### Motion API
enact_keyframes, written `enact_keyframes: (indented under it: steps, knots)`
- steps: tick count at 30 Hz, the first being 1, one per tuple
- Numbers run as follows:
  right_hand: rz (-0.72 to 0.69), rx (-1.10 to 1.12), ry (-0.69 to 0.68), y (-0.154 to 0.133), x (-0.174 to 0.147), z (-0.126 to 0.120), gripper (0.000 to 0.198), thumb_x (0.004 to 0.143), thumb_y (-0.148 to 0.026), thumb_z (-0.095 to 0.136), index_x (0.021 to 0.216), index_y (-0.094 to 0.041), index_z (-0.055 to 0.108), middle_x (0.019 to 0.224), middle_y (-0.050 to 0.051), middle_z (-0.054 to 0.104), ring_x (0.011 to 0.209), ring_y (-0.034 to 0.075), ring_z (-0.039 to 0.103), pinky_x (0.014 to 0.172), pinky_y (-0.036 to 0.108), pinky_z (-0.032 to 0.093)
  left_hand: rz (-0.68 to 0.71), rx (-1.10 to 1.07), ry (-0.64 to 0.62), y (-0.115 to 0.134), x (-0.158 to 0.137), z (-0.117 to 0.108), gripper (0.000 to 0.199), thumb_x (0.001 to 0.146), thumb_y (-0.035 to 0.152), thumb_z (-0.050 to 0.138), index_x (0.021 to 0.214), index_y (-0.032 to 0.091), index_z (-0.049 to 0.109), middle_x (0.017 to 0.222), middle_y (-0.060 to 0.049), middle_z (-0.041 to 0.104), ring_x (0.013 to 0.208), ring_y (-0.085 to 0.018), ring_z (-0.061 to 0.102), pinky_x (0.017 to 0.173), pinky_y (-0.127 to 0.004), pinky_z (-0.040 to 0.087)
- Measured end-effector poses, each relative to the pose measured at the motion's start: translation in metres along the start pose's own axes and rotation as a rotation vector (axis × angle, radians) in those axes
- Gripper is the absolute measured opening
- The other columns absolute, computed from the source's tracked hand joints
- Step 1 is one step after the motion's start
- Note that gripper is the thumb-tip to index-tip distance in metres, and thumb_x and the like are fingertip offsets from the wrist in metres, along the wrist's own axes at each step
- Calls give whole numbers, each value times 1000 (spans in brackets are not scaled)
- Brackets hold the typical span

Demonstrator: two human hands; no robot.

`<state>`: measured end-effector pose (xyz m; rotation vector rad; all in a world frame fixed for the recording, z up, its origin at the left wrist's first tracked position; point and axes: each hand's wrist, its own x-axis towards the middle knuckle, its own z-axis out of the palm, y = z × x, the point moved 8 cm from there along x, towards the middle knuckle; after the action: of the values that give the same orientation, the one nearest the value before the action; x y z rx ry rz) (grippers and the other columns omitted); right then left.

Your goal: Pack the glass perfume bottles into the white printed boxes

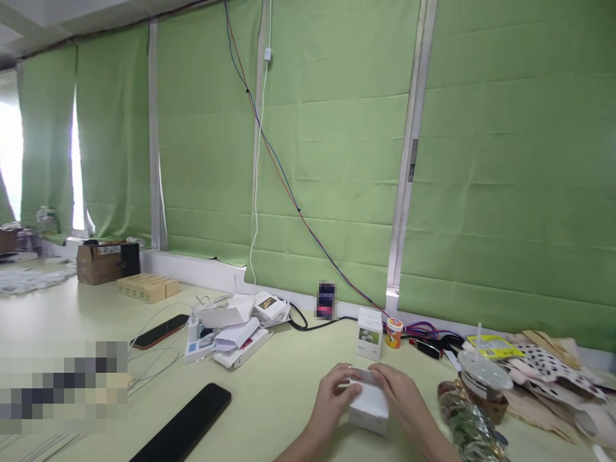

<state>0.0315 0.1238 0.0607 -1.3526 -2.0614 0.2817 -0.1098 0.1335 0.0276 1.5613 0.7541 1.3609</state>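
Observation:
A small white box [368,410] is between my hands, low on the table right of centre. Its top flap stands up at the far end, and the fingers of both hands are at that flap. My left hand [333,393] grips the box's left side, thumb at the flap's near side. My right hand [398,394] is closed along the right edge, with some of its fingers hidden behind the flap. Just beyond stands an upright white box [369,335] with a picture on its front.
A small orange tub [393,333] is behind my right hand. To the right are a lidded cup with a straw [484,378], packaged items [464,417] and spotted cloth [553,372]. Leftward lie a black slab [185,423], a phone [161,332], papers and boxes [240,330], and cables.

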Motion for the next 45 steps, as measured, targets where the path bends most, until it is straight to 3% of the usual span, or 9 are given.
enact_keyframes:
  steps: [3, 8, 13, 18, 27, 32, 38, 42, 45]
  knots:
    - [-48, 129, -20, 5, -6, 11, 34, 88, -42, 48, 115, -23, 56, 113, 7, 65, 101, 22, 61, 85, 30, 45, -9, 10, 47, 0, 2, -3, 17, 73, 32, 70, 84, 19, 73, 98, -6, 61, 91, -22, 60, 73, -26, 47]
    - [-8, 464, 120, 30, -18, 38, 37, 89, -48, 44, 114, -22, 46, 106, 7, 63, 98, 23, 62, 84, 32, 48, 29, 20, 44, -4, -2, 5, 14, 75, 28, 67, 86, 20, 70, 96, -5, 60, 92, -23, 58, 71, -26, 48]
    - [124, 695, 358, 48, -31, 56, 54, 89, -61, 34, 129, -25, 34, 131, 8, 50, 118, 23, 52, 99, 32, 42, 55, 87, 17, -11, -11, 15, 44, 91, 37, 50, 132, 24, 44, 133, -10, 48, 120, -25, 47, 98, -37, 41]
    - [198, 722, 282, 47, -31, 61, 53, 88, -63, 36, 125, -26, 34, 120, 7, 56, 108, 23, 58, 95, 34, 45, 3, 139, -46, -17, -14, 19, 57, 95, 46, 40, 144, 20, 27, 150, -11, 29, 137, -23, 27, 115, -40, 20]
    - [87, 932, 285, 37, -33, 57, 62, 87, -66, 27, 132, -24, 33, 133, 11, 48, 113, 26, 57, 94, 40, 47, 31, -74, -201, -6, -17, 22, 87, 79, 72, 42, 146, 21, 23, 151, -14, 28, 136, -32, 29, 111, -45, 24]
    - [-13, 797, 385, 28, -37, 40, 69, 88, -66, 24, 143, -24, 26, 152, 9, 29, 139, 28, 27, 109, 44, 31, 30, -106, -113, -9, -16, 15, 88, 78, 75, 42, 147, 23, 23, 149, -13, 31, 135, -33, 30, 109, -43, 27]
    - [-4, 593, 590, 19, -52, 10, 60, 93, -54, 24, 143, -22, 25, 153, 11, 25, 139, 32, 22, 110, 53, 18, 58, -38, 6, -13, -16, 0, 82, 81, 75, 33, 146, 28, 15, 145, -11, 31, 136, -30, 26, 111, -44, 21]
    - [-114, 382, 771, 12, -65, -14, 36, 95, -40, 31, 124, -20, 41, 133, 13, 42, 128, 29, 36, 106, 51, 25, 318, 304, 175, 13, -31, -20, 54, 91, 54, 38, 136, 24, 30, 134, -12, 36, 130, -31, 30, 108, -49, 22]
    - [-135, 187, 811, 12, -73, -30, 25, 94, -34, 36, 111, -21, 48, 115, 11, 50, 113, 28, 46, 97, 49, 34, 588, 577, 35, 29, -50, -5, 45, 88, 42, 50, 127, 24, 39, 118, -12, 46, 115, -32, 42, 98, -47, 33]
